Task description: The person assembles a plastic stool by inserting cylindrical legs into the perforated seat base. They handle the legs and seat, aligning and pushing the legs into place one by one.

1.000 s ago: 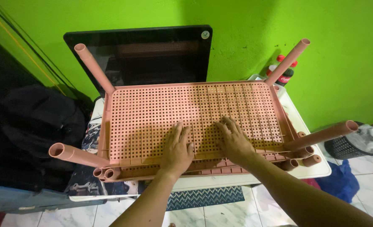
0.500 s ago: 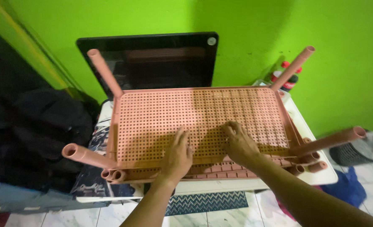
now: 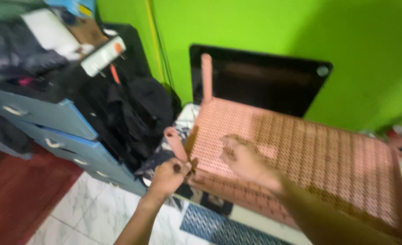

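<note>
Hands, two: left hand (image 3: 168, 174) is clamping one pink tubular leg (image 3: 176, 143); right hand (image 3: 246, 161) is lying flat, fingers apart, on one perforated plastic shelf (image 3: 328, 159).

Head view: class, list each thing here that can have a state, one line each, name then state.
pink perforated shelf: upside down, legs pointing up
left hand: closed around a corner leg
corner leg: gripped at its base
right hand: blurred, on the shelf surface
dark screen: off, leaning on the green wall
blue drawers: slightly open
</note>
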